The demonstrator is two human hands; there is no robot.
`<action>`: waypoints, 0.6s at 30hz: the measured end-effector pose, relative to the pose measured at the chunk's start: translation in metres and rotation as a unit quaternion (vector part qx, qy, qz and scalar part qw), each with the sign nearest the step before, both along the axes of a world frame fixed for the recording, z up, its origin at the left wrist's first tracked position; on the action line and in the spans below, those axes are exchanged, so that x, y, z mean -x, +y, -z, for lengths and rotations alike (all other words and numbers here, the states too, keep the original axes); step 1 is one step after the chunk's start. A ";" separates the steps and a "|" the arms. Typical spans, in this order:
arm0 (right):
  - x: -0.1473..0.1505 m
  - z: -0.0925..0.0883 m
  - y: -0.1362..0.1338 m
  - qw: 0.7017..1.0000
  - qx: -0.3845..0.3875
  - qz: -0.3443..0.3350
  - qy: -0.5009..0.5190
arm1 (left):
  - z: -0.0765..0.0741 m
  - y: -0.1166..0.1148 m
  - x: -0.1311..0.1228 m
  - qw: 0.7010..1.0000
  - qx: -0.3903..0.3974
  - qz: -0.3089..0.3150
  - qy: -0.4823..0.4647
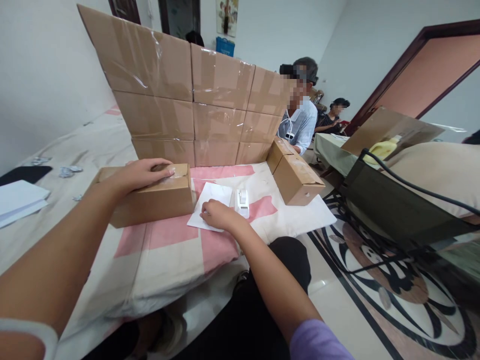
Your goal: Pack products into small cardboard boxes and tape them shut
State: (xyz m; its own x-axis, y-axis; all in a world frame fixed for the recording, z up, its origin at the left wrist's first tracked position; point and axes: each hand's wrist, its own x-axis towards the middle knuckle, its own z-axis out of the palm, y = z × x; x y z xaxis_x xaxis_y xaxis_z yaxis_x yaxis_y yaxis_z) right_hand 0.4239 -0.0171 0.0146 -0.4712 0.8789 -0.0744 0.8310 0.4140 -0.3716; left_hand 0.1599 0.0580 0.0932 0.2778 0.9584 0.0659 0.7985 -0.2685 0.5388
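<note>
My left hand (152,172) lies on top of a closed cardboard box (157,206), its fingers stretched across the lid near a strip of clear tape. To the right of that box, my right hand (217,215) is closed, with fingers curled low over a white sheet of paper (217,192). Whatever those fingers pinch, if anything, is hidden. Just beyond the right hand, a small white tape dispenser (242,202) stands at the paper's edge. All of these are on a pink and cream bedspread (161,245).
Taped cardboard boxes (219,120) form a tall wall behind. More boxes (296,177) stand at the right edge of the bed. White papers (20,200) lie far left. One person (303,117) sits behind the wall, another farther back. A dark folding chair (390,215) is at right.
</note>
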 end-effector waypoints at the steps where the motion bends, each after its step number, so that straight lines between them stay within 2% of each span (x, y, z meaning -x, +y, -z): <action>1: -0.001 0.000 0.001 1.000 0.000 0.001 0.010 | -0.001 -0.001 0.000 1.000 0.009 0.004 0.005; 11: -0.005 -0.005 0.004 0.993 -0.026 0.004 0.118 | 0.000 0.011 0.016 0.996 0.065 0.031 -0.058; 16: 0.003 -0.008 0.001 0.971 -0.057 -0.001 0.232 | -0.008 -0.003 0.028 0.985 0.108 0.011 -0.134; 18: 0.009 -0.008 -0.001 0.957 -0.063 -0.001 0.282 | -0.011 -0.008 0.027 0.988 0.099 0.008 -0.122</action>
